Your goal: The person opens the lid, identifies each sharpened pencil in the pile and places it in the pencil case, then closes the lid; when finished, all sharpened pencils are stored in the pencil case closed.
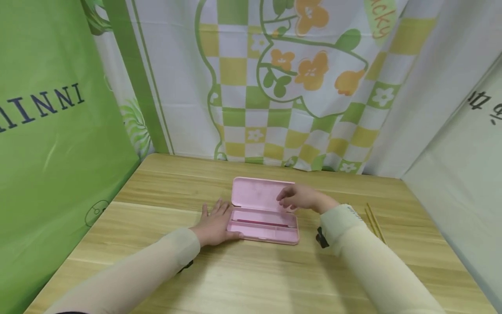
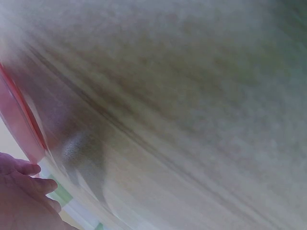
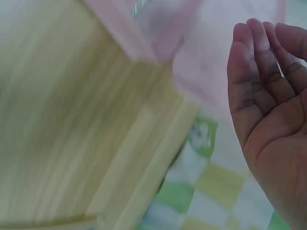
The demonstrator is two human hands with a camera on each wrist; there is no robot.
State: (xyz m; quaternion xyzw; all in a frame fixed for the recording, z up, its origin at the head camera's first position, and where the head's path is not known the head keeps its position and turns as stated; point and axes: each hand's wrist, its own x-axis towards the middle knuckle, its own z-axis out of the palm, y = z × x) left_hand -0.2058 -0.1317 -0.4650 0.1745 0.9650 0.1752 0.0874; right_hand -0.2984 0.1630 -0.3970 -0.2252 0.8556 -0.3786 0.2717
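Observation:
A pink pencil case (image 1: pixel 262 238) lies on the wooden table with its lid (image 1: pixel 255 192) folded back. Inside, one slim dark red pencil (image 1: pixel 260 223) lies along the tray. My left hand (image 1: pixel 213 224) rests beside the case's left end, fingers spread and thumb at its front corner; the left wrist view shows only part of this hand (image 2: pixel 24 196) next to the case (image 2: pixel 19 120). Over the right part of the lid hovers my right hand (image 1: pixel 300 196), fingers lightly bent. In the right wrist view nothing shows between the fingers of that hand (image 3: pixel 273 110).
Several thin yellow pencils (image 1: pixel 375 222) lie on the table (image 1: pixel 243 279) to the right, partly hidden by my right sleeve. A patterned curtain (image 1: pixel 274 131) hangs behind the table's far edge, with a green cloth (image 1: pixel 51 144) at the left and a pale one (image 1: pixel 466 174) at the right.

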